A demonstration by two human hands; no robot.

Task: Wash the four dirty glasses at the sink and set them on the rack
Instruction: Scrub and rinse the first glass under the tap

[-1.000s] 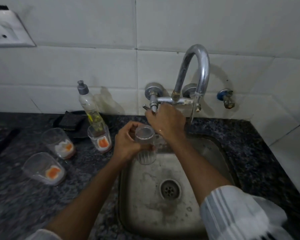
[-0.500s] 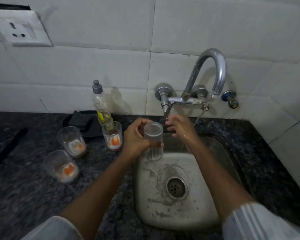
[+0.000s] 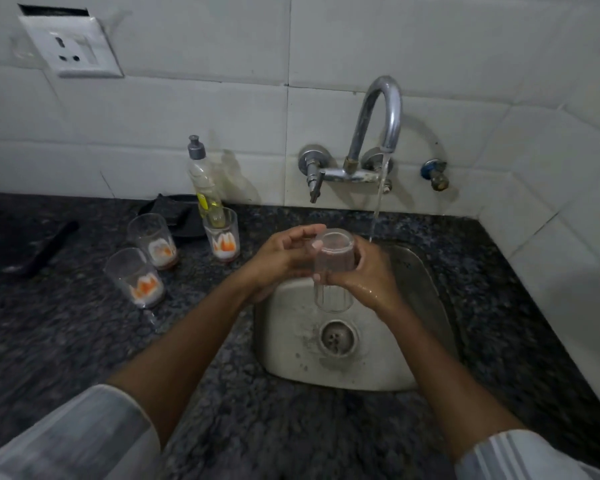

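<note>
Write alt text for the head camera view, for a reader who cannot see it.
A person holds a clear glass over a steel sink, right hand gripping it and left hand at its rim, just left of the water running from the faucet. Three dirty glasses and a dish soap bottle stand on the dark granite counter to the left.

Both forearms come up from 6 o'clock and meet at the centre. The right hand [image 3: 368,275], wet, curls its fingers round a glass [image 3: 333,271] from 3 o'clock. The left hand [image 3: 281,258] is at 9 o'clock of it, fingers loosely bent, thumb near the rim.
</note>
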